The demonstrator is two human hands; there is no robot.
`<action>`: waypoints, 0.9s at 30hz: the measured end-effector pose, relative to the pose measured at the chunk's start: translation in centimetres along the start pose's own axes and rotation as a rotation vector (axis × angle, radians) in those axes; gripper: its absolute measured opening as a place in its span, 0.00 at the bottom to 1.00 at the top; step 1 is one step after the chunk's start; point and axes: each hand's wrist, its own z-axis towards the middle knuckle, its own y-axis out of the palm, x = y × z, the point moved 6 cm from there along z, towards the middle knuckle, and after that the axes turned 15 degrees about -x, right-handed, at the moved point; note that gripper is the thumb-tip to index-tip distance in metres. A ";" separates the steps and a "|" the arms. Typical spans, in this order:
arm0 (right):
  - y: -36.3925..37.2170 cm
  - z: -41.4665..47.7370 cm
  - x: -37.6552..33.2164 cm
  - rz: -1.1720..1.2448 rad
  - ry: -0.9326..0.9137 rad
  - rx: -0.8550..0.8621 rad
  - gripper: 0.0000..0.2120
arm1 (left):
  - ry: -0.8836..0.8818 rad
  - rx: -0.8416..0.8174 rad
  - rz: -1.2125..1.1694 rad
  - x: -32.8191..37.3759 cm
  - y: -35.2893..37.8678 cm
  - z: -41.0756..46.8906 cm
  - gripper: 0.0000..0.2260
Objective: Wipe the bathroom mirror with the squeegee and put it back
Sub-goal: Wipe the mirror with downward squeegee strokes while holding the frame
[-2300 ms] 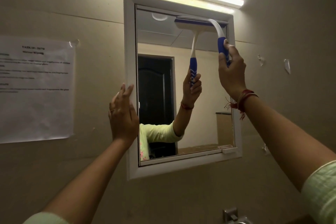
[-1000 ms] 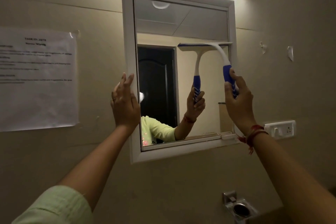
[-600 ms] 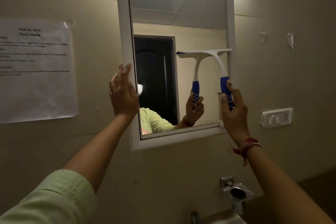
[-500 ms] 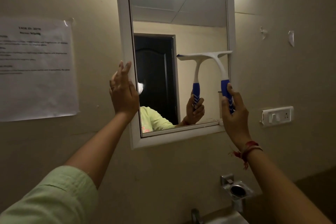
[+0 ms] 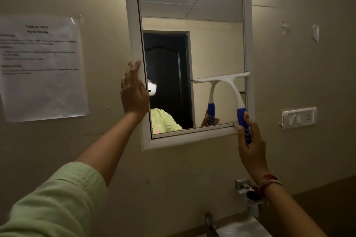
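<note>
The white-framed bathroom mirror hangs on the beige wall. A white squeegee with a blue handle has its blade flat across the lower right part of the glass, and its reflection shows beside it. My right hand grips the blue handle just below the frame's bottom right corner. My left hand lies flat with fingers up on the frame's left side.
A taped paper sheet hangs left of the mirror. A white switch plate sits on the wall at the right. Below are a chrome holder, a tap and the edge of a white basin.
My right hand has drawn the squeegee down the right side of the glass, from near the top to the lower part. My left hand has stayed on the left frame.
</note>
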 end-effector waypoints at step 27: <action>1.8 -11.6 4.2 -0.046 0.198 -0.125 0.25 | -0.003 0.028 0.035 -0.4 0.3 0.1 0.22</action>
